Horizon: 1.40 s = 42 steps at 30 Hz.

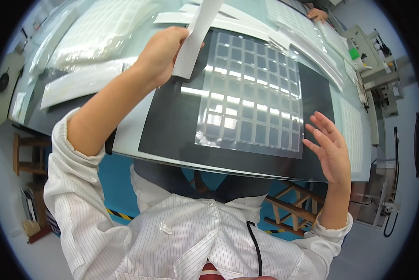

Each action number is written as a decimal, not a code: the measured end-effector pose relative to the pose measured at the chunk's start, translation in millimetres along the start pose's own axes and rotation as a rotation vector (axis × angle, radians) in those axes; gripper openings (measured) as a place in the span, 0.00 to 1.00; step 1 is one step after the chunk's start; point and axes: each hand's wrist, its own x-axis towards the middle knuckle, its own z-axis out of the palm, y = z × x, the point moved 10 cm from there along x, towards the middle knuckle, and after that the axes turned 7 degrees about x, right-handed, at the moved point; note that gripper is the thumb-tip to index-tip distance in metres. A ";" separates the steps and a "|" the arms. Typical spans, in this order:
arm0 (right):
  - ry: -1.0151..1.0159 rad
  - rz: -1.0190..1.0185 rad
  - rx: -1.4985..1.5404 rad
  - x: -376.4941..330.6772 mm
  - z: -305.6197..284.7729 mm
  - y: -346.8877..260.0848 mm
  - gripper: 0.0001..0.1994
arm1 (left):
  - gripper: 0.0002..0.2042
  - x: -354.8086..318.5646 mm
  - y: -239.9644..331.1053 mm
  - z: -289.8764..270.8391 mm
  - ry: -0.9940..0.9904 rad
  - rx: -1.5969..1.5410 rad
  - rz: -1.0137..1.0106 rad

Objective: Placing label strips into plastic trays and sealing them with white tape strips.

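My left hand (161,52) is raised over the table and grips a long white paper strip (196,37) that stands up and bends away from me. Below it, a clear plastic sheet with a grid of square cells (251,93) lies flat on a black mat (172,126). Beside the sheet's lower right corner, my right hand (330,148) hovers with fingers spread and holds nothing.
Bags of white gridded sheets (97,32) and loose white strips (78,81) lie at the table's left and back. Another person's hand (317,15) rests at the far right. Grey machines (373,60) stand to the right; wooden stools (293,205) sit below the glass table edge (125,140).
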 end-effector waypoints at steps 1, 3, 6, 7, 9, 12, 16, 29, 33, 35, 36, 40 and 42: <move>-0.029 0.028 0.016 1.1 4.3 2.1 0.30 | 0.16 5.0 -10.3 -0.3 0.033 -0.047 -0.064; 0.001 0.038 0.035 2.6 0.5 -0.8 0.29 | 0.16 2.9 -10.9 10.0 0.007 -0.044 -0.054; -0.003 0.085 0.112 4.4 -3.0 5.6 0.29 | 0.17 -3.5 -10.5 17.5 -0.007 -0.051 -0.034; -0.019 0.101 0.143 5.0 1.8 7.2 0.29 | 0.17 -3.7 -9.4 17.5 -0.002 -0.066 -0.017; -0.016 0.116 0.181 6.1 4.7 8.4 0.29 | 0.17 -3.1 -11.6 16.8 -0.019 -0.059 -0.025; -0.055 0.107 0.070 9.8 12.7 9.8 0.28 | 0.18 -4.0 -13.3 9.2 0.021 -0.088 -0.034; -0.121 0.104 -0.022 3.8 16.9 16.6 0.26 | 0.18 -4.2 -11.9 11.5 0.023 -0.091 -0.030; -0.229 0.235 -0.003 -41.2 30.5 43.2 0.16 | 0.20 0.2 -13.2 6.7 -0.030 -0.041 0.014; -0.178 0.228 0.026 -60.1 10.6 49.6 0.15 | 0.20 5.4 -13.7 -0.5 -0.042 -0.033 0.036; -0.157 0.236 0.033 -67.9 0.4 53.7 0.14 | 0.20 3.0 -12.3 -2.1 -0.017 -0.035 0.025; -0.149 0.232 0.039 -71.6 -4.2 54.8 0.14 | 0.20 3.0 -12.4 -0.5 -0.024 -0.037 0.020; -0.085 0.277 0.054 -86.1 -27.2 66.5 0.14 | 0.20 2.2 -12.2 -1.3 -0.016 -0.024 0.020; -0.032 0.259 0.105 -89.2 -36.8 66.6 0.15 | 0.20 2.1 -11.9 -4.0 -0.016 -0.028 0.021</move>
